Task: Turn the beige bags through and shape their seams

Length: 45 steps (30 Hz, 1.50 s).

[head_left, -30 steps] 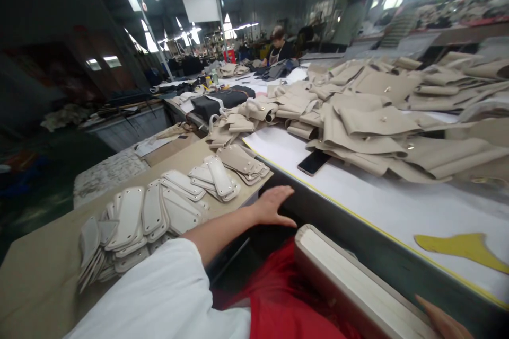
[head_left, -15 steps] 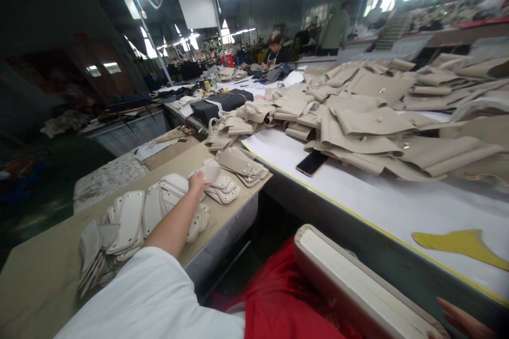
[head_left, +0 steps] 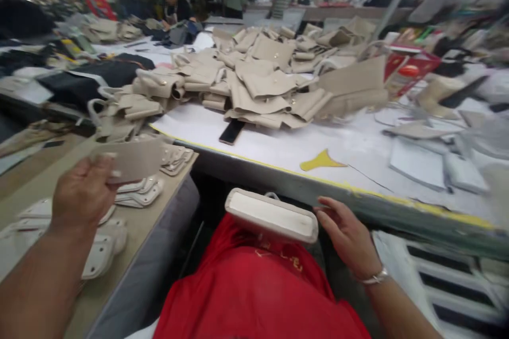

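My left hand (head_left: 83,190) is closed on a flat beige leather piece (head_left: 137,161), fingers on one side of its near end. It is held above the side board, over stacks of white rounded pieces (head_left: 101,254) with rivet holes. A pale, boxy bag-like item (head_left: 270,215) with beige edges rests at my lap, against the table edge. At its right end is my right hand (head_left: 344,230), fingers apart and slightly bent. Whether the fingertips touch the item I cannot tell.
Beige leather panels (head_left: 254,79) are heaped on the white-topped table, with a phone (head_left: 231,131) before them. A yellow template (head_left: 322,160) lies near the table edge. A slatted white crate (head_left: 421,280) stands low at right. A person (head_left: 175,5) sits across the table.
My left hand has lifted a leather piece from the stacks on the side board. The view has swung to the right, and more of my right hand shows beside the boxy item.
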Motion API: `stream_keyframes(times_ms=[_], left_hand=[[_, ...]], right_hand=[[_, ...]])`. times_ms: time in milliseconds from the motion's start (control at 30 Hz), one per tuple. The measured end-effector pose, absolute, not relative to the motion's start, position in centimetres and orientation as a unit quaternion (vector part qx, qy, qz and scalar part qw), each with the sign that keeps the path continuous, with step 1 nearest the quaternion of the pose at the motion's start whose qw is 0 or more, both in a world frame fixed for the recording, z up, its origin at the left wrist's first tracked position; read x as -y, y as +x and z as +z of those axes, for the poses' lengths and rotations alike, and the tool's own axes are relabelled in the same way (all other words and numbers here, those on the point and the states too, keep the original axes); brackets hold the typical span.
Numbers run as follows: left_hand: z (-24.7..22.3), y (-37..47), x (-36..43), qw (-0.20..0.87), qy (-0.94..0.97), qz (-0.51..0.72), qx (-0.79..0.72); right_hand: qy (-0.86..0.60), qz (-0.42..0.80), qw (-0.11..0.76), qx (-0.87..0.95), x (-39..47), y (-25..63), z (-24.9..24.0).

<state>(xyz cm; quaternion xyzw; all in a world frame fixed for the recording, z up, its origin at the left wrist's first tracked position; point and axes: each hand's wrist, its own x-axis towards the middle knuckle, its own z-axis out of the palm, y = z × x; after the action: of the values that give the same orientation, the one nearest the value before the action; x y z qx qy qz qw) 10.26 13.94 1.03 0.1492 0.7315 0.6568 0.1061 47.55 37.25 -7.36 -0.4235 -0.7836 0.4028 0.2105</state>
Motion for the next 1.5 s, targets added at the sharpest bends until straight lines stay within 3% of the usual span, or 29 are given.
stream_keyframes(times_ms=[100, 200, 367, 500, 733, 933, 1100, 1333, 1500], left_hand=[[-1.8, 15.8, -18.2, 0.270, 0.216, 0.654, -0.673], [-5.7, 19.5, -20.8, 0.412, 0.201, 0.600, -0.655], [-10.0, 21.4, -22.4, 0.500, 0.173, 0.537, -0.658], [-11.1, 21.5, -23.0, 0.499, 0.157, 0.519, -0.676], [-11.9, 21.5, -24.1, 0.452, 0.176, 0.486, -0.727], [-11.3, 20.8, -24.6, 0.378, 0.303, 0.343, -0.804], [-11.2, 20.4, -24.9, 0.339, 0.326, 0.288, -0.834], [-10.9, 20.8, -24.8, 0.326, 0.328, 0.305, -0.833], [-11.1, 20.6, -24.8, 0.329, 0.324, 0.290, -0.838]], right_hand=[[-0.413, 0.571, 0.191, 0.684, -35.3, 46.5, -7.3], [-0.405, 0.664, 0.133, 0.614, -33.8, 47.5, -7.7], [-0.438, 0.763, 0.122, 0.459, -32.8, 49.7, -8.9], [-0.453, 0.785, 0.165, 0.389, -33.8, 49.9, -10.0], [-0.491, 0.652, 0.111, 0.568, -36.3, 49.9, -11.4], [-0.514, 0.526, 0.090, 0.672, -37.8, 50.5, -12.2], [-0.519, 0.502, 0.090, 0.686, -37.9, 50.6, -12.4], [-0.482, 0.480, 0.112, 0.725, -37.9, 50.7, -12.0], [-0.506, 0.468, 0.077, 0.721, -38.4, 50.4, -12.6]])
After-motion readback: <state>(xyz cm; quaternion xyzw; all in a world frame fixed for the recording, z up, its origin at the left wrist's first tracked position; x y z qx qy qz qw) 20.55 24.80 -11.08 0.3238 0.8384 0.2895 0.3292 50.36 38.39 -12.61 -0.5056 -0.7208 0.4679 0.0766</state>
